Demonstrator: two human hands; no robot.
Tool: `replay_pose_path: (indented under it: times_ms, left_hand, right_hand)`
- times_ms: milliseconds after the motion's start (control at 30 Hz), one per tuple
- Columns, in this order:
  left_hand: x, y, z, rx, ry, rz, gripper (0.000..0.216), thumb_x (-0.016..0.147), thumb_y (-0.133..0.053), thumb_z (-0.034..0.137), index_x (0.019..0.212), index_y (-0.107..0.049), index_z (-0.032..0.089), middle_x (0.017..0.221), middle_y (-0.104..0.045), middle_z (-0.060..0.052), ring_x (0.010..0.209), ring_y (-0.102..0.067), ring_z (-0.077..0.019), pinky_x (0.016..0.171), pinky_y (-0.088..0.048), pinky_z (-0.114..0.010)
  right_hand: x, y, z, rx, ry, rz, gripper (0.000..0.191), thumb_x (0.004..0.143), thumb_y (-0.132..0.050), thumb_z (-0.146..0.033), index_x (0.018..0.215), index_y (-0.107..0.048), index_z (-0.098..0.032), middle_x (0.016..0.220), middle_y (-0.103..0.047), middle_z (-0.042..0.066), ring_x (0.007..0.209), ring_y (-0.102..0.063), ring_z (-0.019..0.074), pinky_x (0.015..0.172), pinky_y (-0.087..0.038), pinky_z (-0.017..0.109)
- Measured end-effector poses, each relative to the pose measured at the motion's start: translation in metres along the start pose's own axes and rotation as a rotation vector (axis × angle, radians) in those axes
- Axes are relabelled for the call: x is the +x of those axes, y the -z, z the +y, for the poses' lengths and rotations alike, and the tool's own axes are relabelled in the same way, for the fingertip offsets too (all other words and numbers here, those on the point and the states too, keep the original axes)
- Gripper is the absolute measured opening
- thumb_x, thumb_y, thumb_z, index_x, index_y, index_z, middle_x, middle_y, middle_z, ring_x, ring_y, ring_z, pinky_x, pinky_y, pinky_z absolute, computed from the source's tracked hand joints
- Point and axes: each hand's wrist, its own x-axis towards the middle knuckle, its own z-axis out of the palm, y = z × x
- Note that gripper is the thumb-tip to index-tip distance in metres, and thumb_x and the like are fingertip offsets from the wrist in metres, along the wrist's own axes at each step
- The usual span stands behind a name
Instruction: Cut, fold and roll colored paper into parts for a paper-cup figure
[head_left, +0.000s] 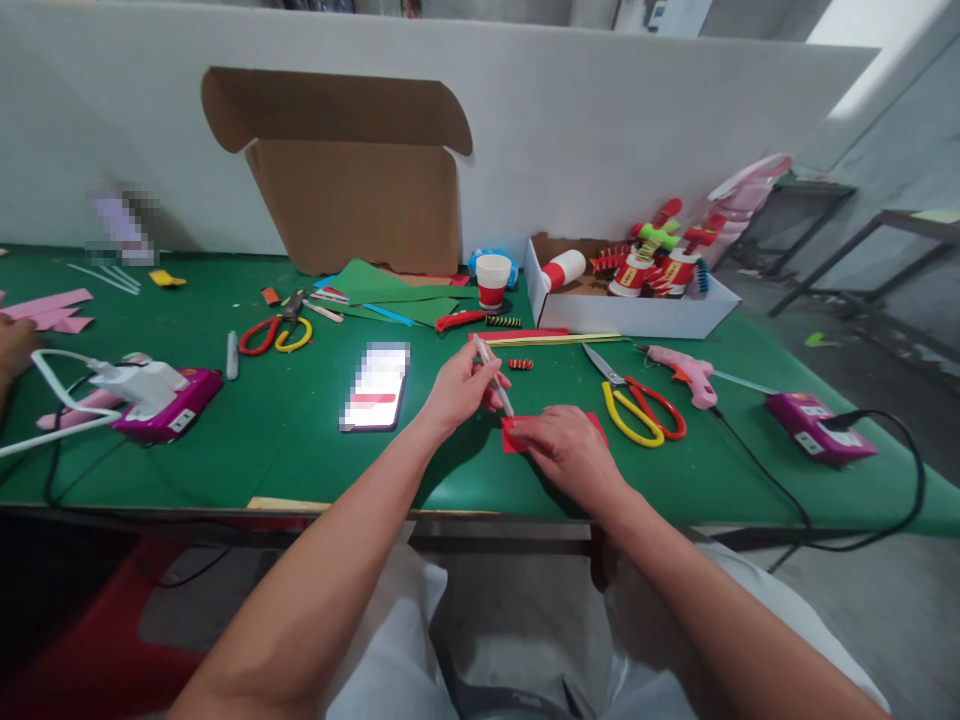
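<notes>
A white pen (495, 376) slants down between the fingers of my left hand (463, 385), its lower end at the left part of a red paper piece (514, 440). My right hand (564, 447) lies flat over that paper, fingers stretched toward the pen tip, covering much of it. Just beyond the pen lies a small red coil (520, 365). A phone (376, 390) with a lit screen rests left of my left hand. To the right of my right hand are scissors (637, 405) with yellow and red handles.
A pink glue gun (686, 375) is wired to a purple power block (817, 428) at right. Behind stand a paper cup (493, 280) and a white box (630, 316) of decorated cups. Another person's hand (16, 350) is at far left, near a second power block (169, 410).
</notes>
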Motion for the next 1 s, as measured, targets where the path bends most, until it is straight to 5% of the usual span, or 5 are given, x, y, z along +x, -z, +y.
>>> replay_pose_path:
  times_ms: [1000]
  left_hand:
    - [-0.053, 0.005, 0.004, 0.136, -0.049, 0.194, 0.018, 0.083, -0.057, 0.033, 0.081, -0.045, 0.020, 0.075, -0.070, -0.001, 0.057, -0.069, -0.0149, 0.055, -0.055, -0.027]
  right_hand:
    - [0.000, 0.002, -0.002, 0.001, 0.001, 0.006, 0.014, 0.087, -0.057, -0.018, 0.088, -0.071, -0.022, 0.088, -0.075, 0.002, 0.075, -0.058, 0.0174, 0.077, -0.034, 0.030]
